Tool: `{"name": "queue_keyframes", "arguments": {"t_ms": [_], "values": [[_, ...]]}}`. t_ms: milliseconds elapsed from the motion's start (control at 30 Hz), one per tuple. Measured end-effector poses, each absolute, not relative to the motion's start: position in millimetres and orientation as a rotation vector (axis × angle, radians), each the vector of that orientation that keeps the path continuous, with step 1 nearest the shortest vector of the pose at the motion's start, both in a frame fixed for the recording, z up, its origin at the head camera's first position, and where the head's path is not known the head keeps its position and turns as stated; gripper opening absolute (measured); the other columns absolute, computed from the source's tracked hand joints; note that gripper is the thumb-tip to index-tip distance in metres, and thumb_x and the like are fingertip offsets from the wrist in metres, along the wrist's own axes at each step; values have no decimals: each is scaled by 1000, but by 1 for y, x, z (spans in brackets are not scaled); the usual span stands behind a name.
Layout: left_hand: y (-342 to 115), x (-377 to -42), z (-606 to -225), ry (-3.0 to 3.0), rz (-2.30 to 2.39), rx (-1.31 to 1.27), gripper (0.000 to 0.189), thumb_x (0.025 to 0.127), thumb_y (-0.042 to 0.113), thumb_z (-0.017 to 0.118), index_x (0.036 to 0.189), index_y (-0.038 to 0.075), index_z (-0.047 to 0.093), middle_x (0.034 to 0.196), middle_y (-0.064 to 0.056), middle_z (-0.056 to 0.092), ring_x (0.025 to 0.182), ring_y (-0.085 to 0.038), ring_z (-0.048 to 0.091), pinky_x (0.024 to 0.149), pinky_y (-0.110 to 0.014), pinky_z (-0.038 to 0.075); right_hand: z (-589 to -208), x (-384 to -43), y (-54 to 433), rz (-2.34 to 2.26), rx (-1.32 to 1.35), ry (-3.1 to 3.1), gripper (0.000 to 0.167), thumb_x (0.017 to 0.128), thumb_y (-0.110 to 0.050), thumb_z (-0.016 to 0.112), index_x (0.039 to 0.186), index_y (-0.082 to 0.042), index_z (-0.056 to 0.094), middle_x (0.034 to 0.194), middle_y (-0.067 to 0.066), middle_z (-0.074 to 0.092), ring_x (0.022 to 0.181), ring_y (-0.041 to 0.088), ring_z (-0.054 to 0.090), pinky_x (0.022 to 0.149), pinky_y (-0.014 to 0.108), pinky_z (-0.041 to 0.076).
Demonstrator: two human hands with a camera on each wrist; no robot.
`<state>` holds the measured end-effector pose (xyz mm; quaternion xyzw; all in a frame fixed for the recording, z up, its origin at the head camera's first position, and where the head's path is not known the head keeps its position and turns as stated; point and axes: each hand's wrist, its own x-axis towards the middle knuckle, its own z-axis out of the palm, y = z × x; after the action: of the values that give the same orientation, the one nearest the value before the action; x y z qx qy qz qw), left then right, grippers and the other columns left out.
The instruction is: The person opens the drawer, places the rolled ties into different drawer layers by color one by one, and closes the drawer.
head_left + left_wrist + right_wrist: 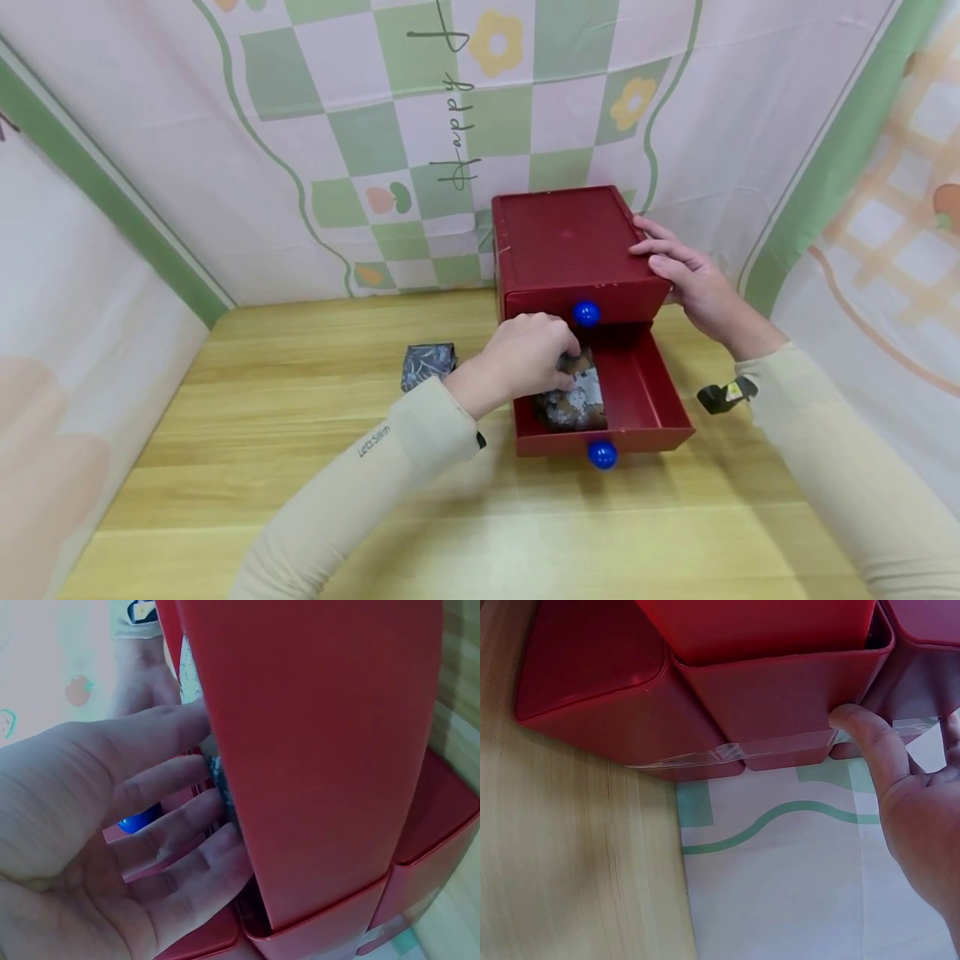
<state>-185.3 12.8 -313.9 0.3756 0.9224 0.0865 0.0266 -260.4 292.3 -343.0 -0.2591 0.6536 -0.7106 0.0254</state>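
Red drawer (648, 442), one patterned bundle (579, 406) inside

Small cloth-screened tabletop booth; within home or studio, cannot tell which. Landmark: red drawer unit (566, 237). Directly behind drawer unit: creased fabric backdrop (360, 150), green-and-white check with yellow flower print, sideways lettering (459, 108) including "Happy". Left of drawer unit, well apart: pale left cloth wall (97, 275), green-edged. Right of drawer unit: right cloth wall (862, 300), green-banded, orange check print. Beneath drawer unit: wood-grain tabletop (247, 450), cloth-bounded behind and at both sides.
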Motion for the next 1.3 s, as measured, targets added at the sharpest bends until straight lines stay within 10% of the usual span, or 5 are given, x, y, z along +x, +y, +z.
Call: {"name": "queue_keyframes", "arguments": {"t_ms": [367, 600, 767, 1300], "values": [[23, -192, -315, 2808, 169, 1160, 28, 86, 31, 83, 110, 17, 79, 107, 4, 74, 95, -12, 66, 80, -22, 55, -342, -260, 292, -2184, -800, 2024, 31, 107, -9, 47, 132, -4, 65, 167, 1, 20, 149, 27, 18, 76, 29, 60], [31, -196, -310, 2736, 141, 1111, 24, 86, 26, 84, 74, 15, 65, 64, 7, 53, 67, -9, 49, 61, -20, 46, -342, -260, 292, -2185, -797, 2023, 31, 107, -9, 48, 132, -3, 65, 167, 1, 21, 149, 27, 18, 76, 29, 60], [36, -202, -307, 2688, 204, 1017, 15, 83, 22, 87, 82, 17, 73, 77, 8, 63, 75, -8, 56, 61, -19, 50, -343, -260, 292, -2186, -800, 2020, 31, 107, -9, 48, 132, -3, 65, 167, 1, 21, 149, 27, 18, 76, 29, 60], [39, -199, -308, 2678, 210, 978, 49, 90, 9, 75, 60, 15, 36, 55, 4, 24, 52, -9, 19, 47, -22, 24, -343, -260, 292, -2192, -776, 2042, 31, 107, -10, 48, 131, -4, 65, 166, 1, 23, 147, 28, 22, 75, 29, 60]]}}
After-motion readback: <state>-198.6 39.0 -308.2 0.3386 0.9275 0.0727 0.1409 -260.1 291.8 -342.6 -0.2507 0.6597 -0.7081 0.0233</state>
